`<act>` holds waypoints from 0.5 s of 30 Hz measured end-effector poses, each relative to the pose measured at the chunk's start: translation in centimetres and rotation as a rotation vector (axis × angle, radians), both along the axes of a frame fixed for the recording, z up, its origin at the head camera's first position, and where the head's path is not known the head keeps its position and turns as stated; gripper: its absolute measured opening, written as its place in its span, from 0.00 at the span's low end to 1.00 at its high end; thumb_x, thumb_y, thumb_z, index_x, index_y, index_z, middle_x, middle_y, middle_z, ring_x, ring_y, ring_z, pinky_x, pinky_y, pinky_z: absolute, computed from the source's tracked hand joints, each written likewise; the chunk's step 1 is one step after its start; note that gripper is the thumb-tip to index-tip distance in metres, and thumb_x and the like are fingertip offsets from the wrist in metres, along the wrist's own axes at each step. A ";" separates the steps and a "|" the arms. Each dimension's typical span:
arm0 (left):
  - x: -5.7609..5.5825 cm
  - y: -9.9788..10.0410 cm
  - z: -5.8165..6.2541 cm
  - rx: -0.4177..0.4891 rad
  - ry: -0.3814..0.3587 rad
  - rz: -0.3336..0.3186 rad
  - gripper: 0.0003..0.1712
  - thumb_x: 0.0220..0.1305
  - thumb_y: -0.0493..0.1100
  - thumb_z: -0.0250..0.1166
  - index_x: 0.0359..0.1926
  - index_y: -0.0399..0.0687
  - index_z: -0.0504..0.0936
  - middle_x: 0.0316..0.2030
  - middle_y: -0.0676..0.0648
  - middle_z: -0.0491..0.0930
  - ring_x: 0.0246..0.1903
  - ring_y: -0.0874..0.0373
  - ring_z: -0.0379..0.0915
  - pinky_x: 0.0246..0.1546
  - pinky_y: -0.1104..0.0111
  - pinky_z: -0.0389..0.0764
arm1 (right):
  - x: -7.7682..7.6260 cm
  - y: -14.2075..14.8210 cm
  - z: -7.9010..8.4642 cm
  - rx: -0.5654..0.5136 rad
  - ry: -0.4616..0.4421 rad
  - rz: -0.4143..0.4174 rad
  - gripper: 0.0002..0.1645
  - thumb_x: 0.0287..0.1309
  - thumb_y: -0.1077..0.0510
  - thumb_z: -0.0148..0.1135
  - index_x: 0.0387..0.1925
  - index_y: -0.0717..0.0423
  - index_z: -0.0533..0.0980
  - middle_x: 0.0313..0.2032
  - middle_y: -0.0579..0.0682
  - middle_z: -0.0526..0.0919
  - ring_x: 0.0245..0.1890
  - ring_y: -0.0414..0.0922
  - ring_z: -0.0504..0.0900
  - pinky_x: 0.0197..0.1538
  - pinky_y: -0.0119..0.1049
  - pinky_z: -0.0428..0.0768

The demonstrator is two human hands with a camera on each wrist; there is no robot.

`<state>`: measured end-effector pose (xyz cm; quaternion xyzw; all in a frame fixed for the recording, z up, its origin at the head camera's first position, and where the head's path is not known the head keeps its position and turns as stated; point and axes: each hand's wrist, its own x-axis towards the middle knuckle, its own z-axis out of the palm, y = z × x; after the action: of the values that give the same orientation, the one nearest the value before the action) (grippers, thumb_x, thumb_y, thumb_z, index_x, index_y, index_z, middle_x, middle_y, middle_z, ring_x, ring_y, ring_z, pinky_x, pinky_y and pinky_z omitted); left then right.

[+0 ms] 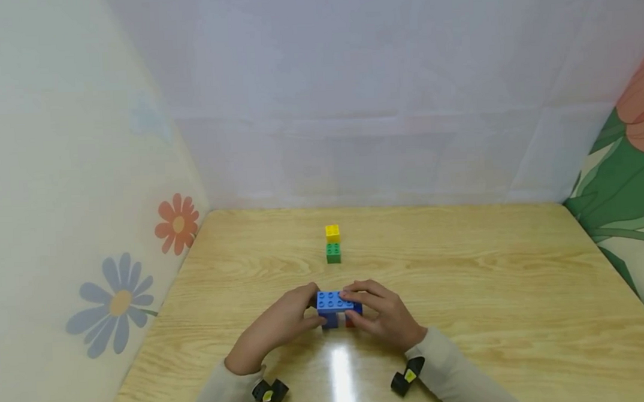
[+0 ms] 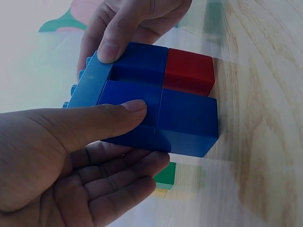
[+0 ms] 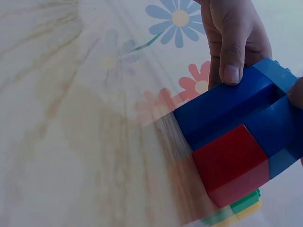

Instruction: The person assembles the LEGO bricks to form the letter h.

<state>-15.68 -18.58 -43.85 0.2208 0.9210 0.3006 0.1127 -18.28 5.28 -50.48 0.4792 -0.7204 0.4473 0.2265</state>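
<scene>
A small brick structure stands on the table between both hands. A light-blue long brick (image 1: pixel 329 301) with studs lies across two columns with a narrow gap between them. One column is of dark-blue bricks (image 2: pixel 189 120); the other has a red brick (image 3: pixel 231 163) at the bottom and a dark-blue brick (image 2: pixel 139 64) above it. My left hand (image 1: pixel 284 322) grips the left column, thumb on the near face and fingers behind. My right hand (image 1: pixel 386 315) holds the upper right end, thumb in front and fingers over the top, partly covering the light-blue brick.
Beyond the structure on the wooden table (image 1: pixel 464 255) are a green brick (image 1: pixel 333 254) and a yellow brick (image 1: pixel 332 233), in line with each other. A flowered wall (image 1: pixel 113 234) borders the left side, and a pale cloth (image 1: pixel 351 134) hangs behind the table.
</scene>
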 end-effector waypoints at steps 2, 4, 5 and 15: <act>0.0 0.0 0.0 -0.001 0.003 0.001 0.14 0.61 0.42 0.69 0.43 0.46 0.73 0.41 0.48 0.81 0.44 0.54 0.79 0.44 0.61 0.81 | 0.0 -0.1 -0.1 -0.010 0.002 0.004 0.19 0.63 0.57 0.64 0.55 0.55 0.79 0.52 0.52 0.79 0.52 0.47 0.78 0.54 0.35 0.79; 0.0 0.0 -0.1 0.004 0.004 0.001 0.14 0.61 0.42 0.69 0.43 0.46 0.73 0.42 0.48 0.81 0.44 0.54 0.79 0.45 0.61 0.81 | 0.0 -0.1 -0.2 -0.022 -0.003 0.010 0.19 0.63 0.57 0.64 0.55 0.55 0.78 0.52 0.52 0.78 0.52 0.47 0.78 0.54 0.35 0.79; -0.1 0.0 -0.1 0.005 0.006 0.001 0.14 0.61 0.42 0.69 0.43 0.46 0.74 0.42 0.48 0.81 0.44 0.54 0.79 0.45 0.61 0.81 | 0.0 -0.2 -0.3 -0.029 -0.010 0.014 0.20 0.63 0.57 0.64 0.56 0.55 0.78 0.53 0.52 0.78 0.52 0.47 0.78 0.54 0.36 0.79; -0.2 -0.2 -0.1 0.031 -0.029 0.013 0.15 0.61 0.43 0.69 0.44 0.46 0.74 0.44 0.47 0.81 0.46 0.52 0.79 0.47 0.59 0.81 | 0.0 -0.4 -0.8 -0.080 -0.071 0.040 0.21 0.63 0.59 0.65 0.57 0.56 0.77 0.54 0.52 0.77 0.53 0.48 0.78 0.54 0.38 0.79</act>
<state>-15.90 -18.79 -43.95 0.2123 0.9159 0.3186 0.1205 -18.25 4.92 -51.26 0.4678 -0.6998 0.4969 0.2109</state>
